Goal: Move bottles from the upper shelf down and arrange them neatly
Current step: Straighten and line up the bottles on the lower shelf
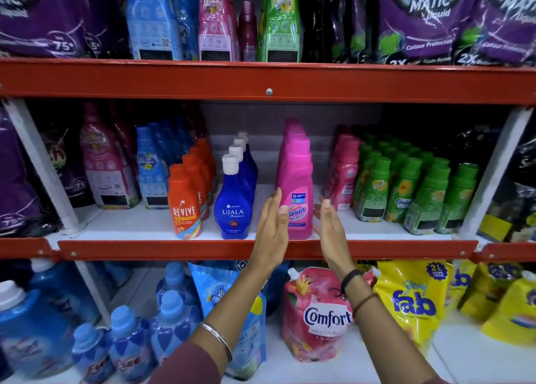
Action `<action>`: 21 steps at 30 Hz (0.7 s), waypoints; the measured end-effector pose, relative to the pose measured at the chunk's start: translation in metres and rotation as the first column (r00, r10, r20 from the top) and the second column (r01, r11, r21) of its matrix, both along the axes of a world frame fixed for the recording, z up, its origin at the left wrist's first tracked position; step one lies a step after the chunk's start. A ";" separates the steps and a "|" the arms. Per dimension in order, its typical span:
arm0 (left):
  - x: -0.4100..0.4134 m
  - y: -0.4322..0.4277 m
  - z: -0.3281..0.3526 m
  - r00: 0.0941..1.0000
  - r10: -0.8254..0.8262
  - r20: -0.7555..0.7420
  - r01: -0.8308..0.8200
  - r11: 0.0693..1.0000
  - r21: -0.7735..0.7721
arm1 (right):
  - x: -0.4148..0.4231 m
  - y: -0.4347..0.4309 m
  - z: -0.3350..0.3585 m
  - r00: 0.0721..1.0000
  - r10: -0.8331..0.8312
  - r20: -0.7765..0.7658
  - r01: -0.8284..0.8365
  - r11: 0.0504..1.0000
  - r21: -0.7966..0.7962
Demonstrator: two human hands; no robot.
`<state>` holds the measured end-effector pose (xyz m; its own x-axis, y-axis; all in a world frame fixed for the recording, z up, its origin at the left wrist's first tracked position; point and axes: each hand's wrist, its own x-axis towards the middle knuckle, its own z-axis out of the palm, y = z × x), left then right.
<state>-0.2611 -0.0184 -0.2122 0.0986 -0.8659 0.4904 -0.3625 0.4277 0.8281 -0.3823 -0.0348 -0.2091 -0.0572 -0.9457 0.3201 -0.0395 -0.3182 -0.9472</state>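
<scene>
The front pink Vanish bottle (pixel 297 198) is being flanked by both hands, spread flat with palms facing inward: the left hand (pixel 271 224) is being held just beside its left face, the right hand (pixel 330 224) slightly apart on the other side. Nothing is being gripped. The bottle is standing upright at the middle shelf's (pixel 261 250) front edge, heading its row, probably being squared up beside the blue Ujala bottle (pixel 233 206).

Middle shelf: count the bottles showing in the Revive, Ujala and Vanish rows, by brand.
Orange Revive bottles: 4
Blue Ujala bottles: 4
Pink Vanish bottles: 4
Total: 12 showing; any farther back are hidden.
</scene>
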 end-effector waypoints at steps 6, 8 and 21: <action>0.031 0.020 -0.001 0.971 0.179 -0.157 -0.226 0.902 -0.369 | 0.038 0.031 -0.016 0.990 -0.092 0.104 0.114 0.966 -0.233; 0.047 0.020 -0.003 0.949 0.255 -0.186 -0.307 0.887 -0.345 | 0.062 0.034 -0.016 0.996 0.000 0.084 0.021 0.970 -0.241; 0.094 0.006 0.004 0.907 0.194 -0.375 -0.183 0.981 0.064 | 0.137 0.007 -0.004 0.961 0.024 0.277 -0.053 0.994 0.100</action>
